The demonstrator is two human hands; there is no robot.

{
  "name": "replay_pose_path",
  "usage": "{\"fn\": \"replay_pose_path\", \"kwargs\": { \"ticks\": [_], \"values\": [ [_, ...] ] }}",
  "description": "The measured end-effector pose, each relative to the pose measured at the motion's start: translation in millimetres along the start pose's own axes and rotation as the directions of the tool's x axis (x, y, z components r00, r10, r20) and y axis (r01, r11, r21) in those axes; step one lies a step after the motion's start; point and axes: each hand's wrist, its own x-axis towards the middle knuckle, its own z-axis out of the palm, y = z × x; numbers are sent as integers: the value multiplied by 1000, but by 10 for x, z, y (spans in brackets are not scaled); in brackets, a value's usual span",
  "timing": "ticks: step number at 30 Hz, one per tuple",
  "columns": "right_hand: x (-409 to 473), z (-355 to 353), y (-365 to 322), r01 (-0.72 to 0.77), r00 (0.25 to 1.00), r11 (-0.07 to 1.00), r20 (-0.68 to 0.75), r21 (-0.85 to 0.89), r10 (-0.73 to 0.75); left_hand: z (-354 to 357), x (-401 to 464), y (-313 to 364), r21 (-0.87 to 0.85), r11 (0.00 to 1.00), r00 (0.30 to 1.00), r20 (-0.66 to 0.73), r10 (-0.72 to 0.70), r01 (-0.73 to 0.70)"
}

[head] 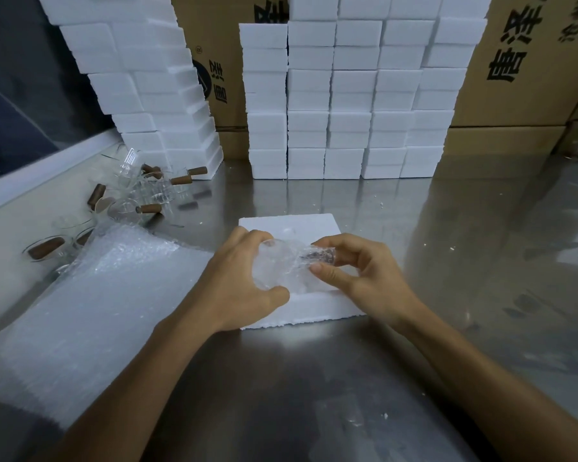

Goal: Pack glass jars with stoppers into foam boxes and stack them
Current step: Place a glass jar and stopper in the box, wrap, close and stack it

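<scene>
You work at a steel table (314, 378) that fills the view. Against the back stand cardboard cartons (521, 71) with printed characters, and in front of them a wall of stacked foam boxes (351, 101), several columns wide; a second, leaning stack of foam pieces (154, 78) rises at your left. A large sheet of bubble wrap (90, 301) lies on the table to your left, reaching almost to your left forearm. Directly ahead of you sits an open foam box (301, 228), flat on the table and well clear of the stacked wall.

Beyond the bubble wrap, at the far left, a loose cluster of glass jars (141, 191) lies tumbled on the table, each with a brown stopper (187, 178).

Over the open foam box you hold one wrapped jar (287, 261), swathed in bubble wrap. Your left hand (244, 278) curls round its body, fingers over the top and thumb pressed underneath. Your right hand (357, 268) pinches the other end of the bundle, where something dark shows through the wrap, between thumb and bent fingers. The two hands sit close together, both clamped on the same bundle, just above or in the box's hollow; which of the two, you cannot tell.
</scene>
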Motion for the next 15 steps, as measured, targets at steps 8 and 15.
{"fn": "replay_pose_path", "kwargs": {
  "ticks": [8, 15],
  "values": [
    [-1, 98, 74, 7, 1000, 991, -28, -132, -11, -135, 27, -164, -32, 999, 998, 63, 13, -11],
    [0, 77, 46, -2, 1000, 964, -18, -266, -3, -147, 52, -166, -94, 994, 992, 114, -53, 64]
  ]
}}
